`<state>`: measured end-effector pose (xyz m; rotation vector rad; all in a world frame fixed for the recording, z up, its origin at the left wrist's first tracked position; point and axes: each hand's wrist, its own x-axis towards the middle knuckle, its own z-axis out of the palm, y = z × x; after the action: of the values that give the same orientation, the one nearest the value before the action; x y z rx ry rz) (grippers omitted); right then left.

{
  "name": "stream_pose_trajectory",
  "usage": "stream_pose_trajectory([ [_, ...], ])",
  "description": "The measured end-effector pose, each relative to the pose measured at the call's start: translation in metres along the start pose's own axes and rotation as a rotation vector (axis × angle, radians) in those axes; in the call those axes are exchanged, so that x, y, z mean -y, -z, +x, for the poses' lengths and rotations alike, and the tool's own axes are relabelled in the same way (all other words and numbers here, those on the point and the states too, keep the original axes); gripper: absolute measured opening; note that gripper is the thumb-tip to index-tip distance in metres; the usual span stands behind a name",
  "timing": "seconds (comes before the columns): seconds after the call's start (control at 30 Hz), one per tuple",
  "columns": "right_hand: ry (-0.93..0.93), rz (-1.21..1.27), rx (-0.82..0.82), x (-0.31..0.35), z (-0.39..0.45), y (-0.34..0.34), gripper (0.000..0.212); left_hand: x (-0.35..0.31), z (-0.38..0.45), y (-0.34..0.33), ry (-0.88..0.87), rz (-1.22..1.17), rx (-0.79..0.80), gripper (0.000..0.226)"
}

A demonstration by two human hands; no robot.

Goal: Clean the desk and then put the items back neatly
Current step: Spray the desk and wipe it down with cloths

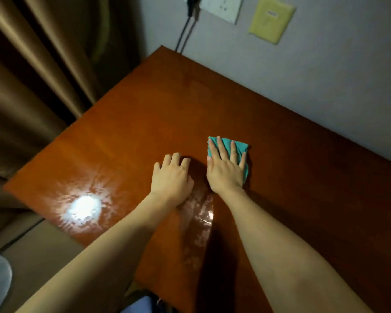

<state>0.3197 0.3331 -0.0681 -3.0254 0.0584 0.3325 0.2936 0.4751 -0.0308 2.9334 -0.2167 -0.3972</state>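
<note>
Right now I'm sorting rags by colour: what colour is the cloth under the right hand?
Teal green, plain; the cloth shows in the head view.

I see a grey wall (303, 71) behind the bench, carrying a white outlet plate (221, 7) with dark cables (185, 30) hanging down from it and a yellow cover plate (271, 19) just to its right. Brown curtains (32, 75) hang at the left. A bright lamp glare (84, 207) reflects on the glossy wood.
</note>
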Motion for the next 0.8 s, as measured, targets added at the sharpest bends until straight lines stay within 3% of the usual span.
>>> stream_pose_trajectory([
  [0.8,-0.461,0.116,-0.064,-0.463,-0.222,-0.012,0.051,-0.439,-0.080,-0.111,-0.455,0.116,0.086,0.049],
])
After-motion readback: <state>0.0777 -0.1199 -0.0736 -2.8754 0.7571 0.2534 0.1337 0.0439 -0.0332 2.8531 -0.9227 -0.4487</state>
